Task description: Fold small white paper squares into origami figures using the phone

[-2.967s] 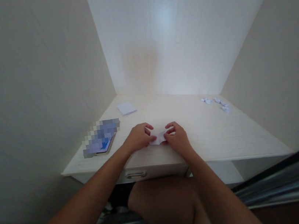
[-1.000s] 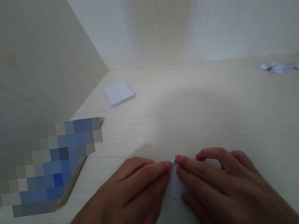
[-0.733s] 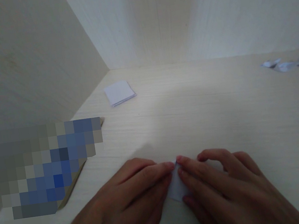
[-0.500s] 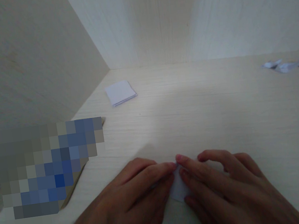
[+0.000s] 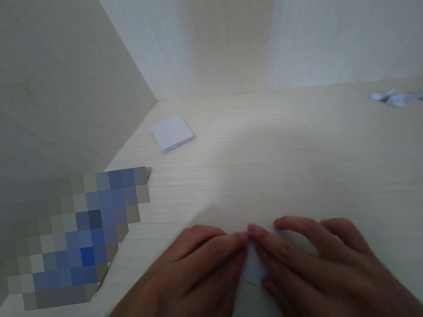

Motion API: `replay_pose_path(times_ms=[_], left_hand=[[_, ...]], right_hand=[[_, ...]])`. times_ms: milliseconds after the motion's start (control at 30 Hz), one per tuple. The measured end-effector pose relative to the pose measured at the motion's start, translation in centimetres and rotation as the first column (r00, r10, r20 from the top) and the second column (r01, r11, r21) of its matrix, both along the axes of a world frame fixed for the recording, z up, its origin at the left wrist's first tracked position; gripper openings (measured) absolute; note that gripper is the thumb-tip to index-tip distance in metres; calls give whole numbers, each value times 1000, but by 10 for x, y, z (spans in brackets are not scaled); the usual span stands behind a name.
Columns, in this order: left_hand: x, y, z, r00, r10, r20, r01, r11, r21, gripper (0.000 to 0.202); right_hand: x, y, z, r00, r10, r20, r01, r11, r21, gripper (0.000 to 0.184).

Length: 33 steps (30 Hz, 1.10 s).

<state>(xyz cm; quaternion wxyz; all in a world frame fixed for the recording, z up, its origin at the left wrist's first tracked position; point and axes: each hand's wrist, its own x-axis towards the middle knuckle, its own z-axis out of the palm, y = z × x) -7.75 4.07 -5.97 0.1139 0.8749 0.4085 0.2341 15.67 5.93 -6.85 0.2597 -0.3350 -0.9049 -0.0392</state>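
A small piece of white paper [image 5: 253, 268] lies on the table surface between my two hands, mostly covered by fingers. From the left, my left hand [image 5: 196, 276] presses its closed fingers on the paper, index fingertip at the upper tip. My right hand [image 5: 316, 264] grips the paper from the other side; its index fingertip meets the left one at the top, and its other fingers curl or spread to the right. How the paper is folded underneath is hidden.
Toward the back left sits a stack of square white paper [image 5: 172, 133]. Several crumpled or folded white paper pieces [image 5: 403, 99] lie in a row at the back right. A pixelated blue-and-grey object [image 5: 85, 239] rests along the left side. Pale walls [image 5: 233, 29] enclose the table [image 5: 295, 167].
My right index finger has shifted slightly left, so both index fingertips now touch at the paper's tip. The whole view has moved very slightly.
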Motion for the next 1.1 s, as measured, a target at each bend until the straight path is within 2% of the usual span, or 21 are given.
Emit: replay_pose_path(times_ms=[333,767,967,1100], left_hand=[[-1,3,9,998,-48,-39,49,998,32,50],[-3,0,18,993,-66,-94,64,998,-19,52],[-8,-7,16,975,44,-218,-23,995,98,55],[-8,-12,19,959,65,-276,-23,988,154,54]], right_hand=[[0,-1,5,999,3,37,-2,1000,-29,36],[-2,-1,7,997,-4,83,1,999,33,35],[-6,-1,16,986,8,164,-11,1000,20,25],[-11,-2,21,978,-1,209,-5,1000,31,23]])
